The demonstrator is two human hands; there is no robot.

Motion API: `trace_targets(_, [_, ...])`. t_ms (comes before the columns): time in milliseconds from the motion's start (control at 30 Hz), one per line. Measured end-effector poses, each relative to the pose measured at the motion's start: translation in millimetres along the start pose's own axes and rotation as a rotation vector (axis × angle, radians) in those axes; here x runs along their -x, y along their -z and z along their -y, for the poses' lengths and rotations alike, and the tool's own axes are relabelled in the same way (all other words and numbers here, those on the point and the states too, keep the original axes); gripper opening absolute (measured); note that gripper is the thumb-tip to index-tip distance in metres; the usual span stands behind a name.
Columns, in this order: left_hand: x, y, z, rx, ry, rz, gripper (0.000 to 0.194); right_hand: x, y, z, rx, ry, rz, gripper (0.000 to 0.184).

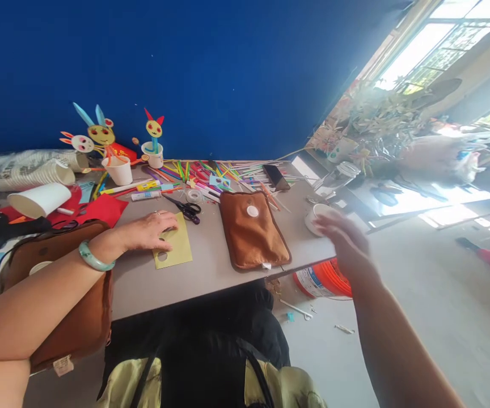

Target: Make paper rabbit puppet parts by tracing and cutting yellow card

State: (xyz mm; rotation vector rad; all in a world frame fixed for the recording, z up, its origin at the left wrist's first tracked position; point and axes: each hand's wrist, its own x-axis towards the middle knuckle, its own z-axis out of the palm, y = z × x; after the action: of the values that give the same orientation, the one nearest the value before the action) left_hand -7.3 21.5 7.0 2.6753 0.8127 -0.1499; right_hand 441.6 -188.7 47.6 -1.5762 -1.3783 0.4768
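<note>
My left hand (153,231), with a jade-green bangle (95,258) on its wrist, rests with fingers apart on a yellow sheet of paper (181,246) that has round holes cut in it. Black scissors (185,208) lie just beyond the sheet. Over at the table's right end, my right hand (349,241) reaches to a white cup (312,220), its fingers overlapping the rim. Those fingers are blurred, so whether they grip the cup is unclear. A brown hand-warmer pouch (251,235) lies between my hands.
Paper cups with rabbit-like figures (117,170) stand at the back left, near stacked cups (45,173). Colourful sticks and pens (202,173) and a phone (276,177) lie along the back. Another brown pouch (70,317) is under my left forearm. An orange bucket (325,277) stands below the table.
</note>
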Motion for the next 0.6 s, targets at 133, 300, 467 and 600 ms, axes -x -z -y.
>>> trace_targets(133, [1, -0.5, 0, 0.019, -0.008, -0.019, 0.045, -1, -74, 76, 0.114, 0.134, 1.183, 0.055])
trace_targets(300, [2, -1.2, 2, 0.062, -0.055, -0.048, 0.047, -29, -125, 98, 0.467, 0.541, 0.837, 0.053])
trace_targets(467, [1, -1.8, 4, 0.063, -0.064, -0.058, 0.052, -53, -125, 84, 0.811, 0.721, -0.353, 0.066])
trace_targets(600, [0, -5.0, 7, 0.054, -0.045, -0.052, 0.063, -39, -107, 50, 0.864, 0.681, -0.329, 0.075])
